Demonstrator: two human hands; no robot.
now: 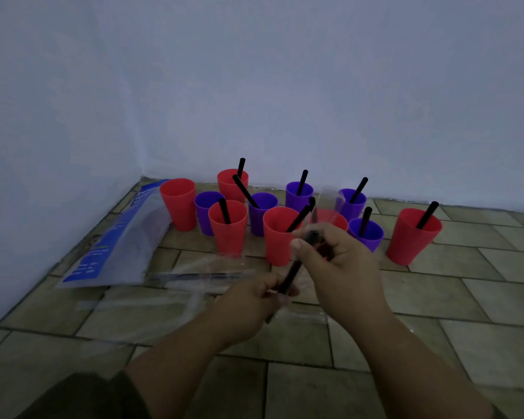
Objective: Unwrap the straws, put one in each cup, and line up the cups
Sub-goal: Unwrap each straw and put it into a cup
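The black straw (294, 269) runs slantwise between both hands, low end pinched in the left hand (256, 300), upper part passing under the thumb of the right hand (339, 264), which is closed around it and around a clear wrapper (325, 204) that rises loose above the knuckles. It looks a light, fairly stiff tube, likely to kink if bent hard, while the film is thin, limp and probably slick, so the better hold seems a firm pinch on the bare straw low down and a pull on the film along its length. Just behind the hands stands a red cup (280, 237) already holding a straw; most of the red and purple cups around it hold one too, though the far-left red cup (178, 204) and the purple cup (205, 208) beside it look empty. They stand in a loose cluster, not a line. Spent wrappers (170, 293) and a blue-printed bag (115, 237) lie on the tiled surface (436, 297) to the left.
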